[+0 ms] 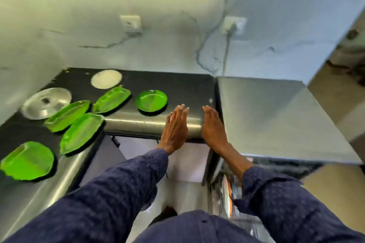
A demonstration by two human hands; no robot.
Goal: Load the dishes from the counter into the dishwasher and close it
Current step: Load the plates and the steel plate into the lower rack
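Several green plates lie on the black counter [177,85]: a round green plate [151,100] nearest my hands, three leaf-shaped green plates [111,99] [67,115] [81,132] to its left, and another green plate [27,161] at the near left. A white plate [106,79] and a steel lid [46,102] sit further back. My left hand [174,127] and my right hand [212,124] stretch out side by side with straight fingers over the counter's steel front edge [138,122], holding nothing. A dishwasher cannot be made out for sure.
A tall steel appliance [276,116] stands right of my hands. The marble wall [118,41] behind has two sockets, one with a cable. White cabinet fronts [138,148] show below the counter.
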